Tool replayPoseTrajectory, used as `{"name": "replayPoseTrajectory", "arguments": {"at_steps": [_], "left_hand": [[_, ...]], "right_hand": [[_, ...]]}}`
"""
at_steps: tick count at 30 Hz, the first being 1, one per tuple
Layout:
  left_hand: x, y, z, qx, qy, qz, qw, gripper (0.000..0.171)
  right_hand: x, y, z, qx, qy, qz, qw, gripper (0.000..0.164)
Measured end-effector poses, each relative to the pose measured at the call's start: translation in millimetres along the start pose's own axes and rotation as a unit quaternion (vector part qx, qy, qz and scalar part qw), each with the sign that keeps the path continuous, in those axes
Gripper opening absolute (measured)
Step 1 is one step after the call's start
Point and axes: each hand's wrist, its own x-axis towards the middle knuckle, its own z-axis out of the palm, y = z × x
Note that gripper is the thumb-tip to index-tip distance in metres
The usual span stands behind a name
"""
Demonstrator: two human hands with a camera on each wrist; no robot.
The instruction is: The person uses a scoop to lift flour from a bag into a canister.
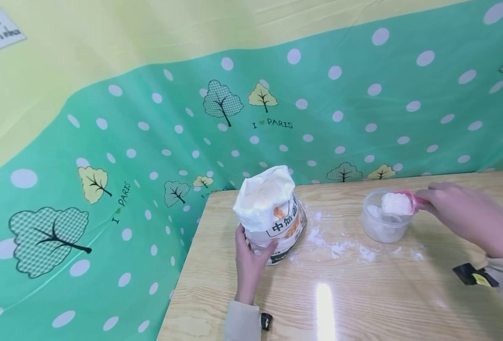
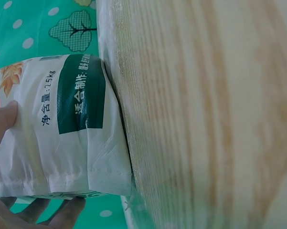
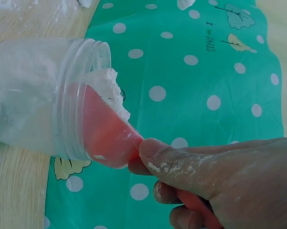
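Observation:
My right hand (image 1: 464, 213) grips a pink scoop (image 3: 110, 129) by its handle. White powder (image 3: 107, 90) is heaped in the scoop, which sits at the mouth of a clear plastic jar (image 1: 383, 229). More white powder shows inside the jar, and some clings to my right thumb. My left hand (image 1: 251, 260) holds the lower side of a white flour bag (image 1: 272, 218), thumb on the front and fingers curled round the other side. The bag stands open at the top, tilted a little, with pale powder visible in its mouth.
Powder (image 1: 336, 247) is spilled on the wooden table (image 1: 277, 303) between bag and jar. Behind the table hangs a green and yellow cloth (image 1: 251, 109) with dots and trees, which also runs along the left side.

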Motion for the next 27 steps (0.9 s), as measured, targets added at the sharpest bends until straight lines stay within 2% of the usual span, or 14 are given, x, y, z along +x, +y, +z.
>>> {"name": "replayPoseTrajectory", "arguments": {"at_steps": [12, 25, 27], "left_hand": [[-2.1, 3.4, -1.2, -0.015, -0.005, -0.007, 0.9999, 0.095], [-3.7, 5.9, -1.2, -0.007, -0.002, -0.007, 0.9999, 0.094], [-3.6, 6.1, -1.1, -0.007, -0.002, -0.006, 1.0, 0.094]], "right_hand": [[-1.0, -2.3, 1.4, -0.019, 0.063, -0.018, 0.998, 0.011], [-2.0, -5.6, -0.1, -0.028, 0.095, -0.029, 0.995, 0.003], [-2.1, -6.3, -1.7, -0.035, 0.096, -0.034, 0.994, 0.007]]}}
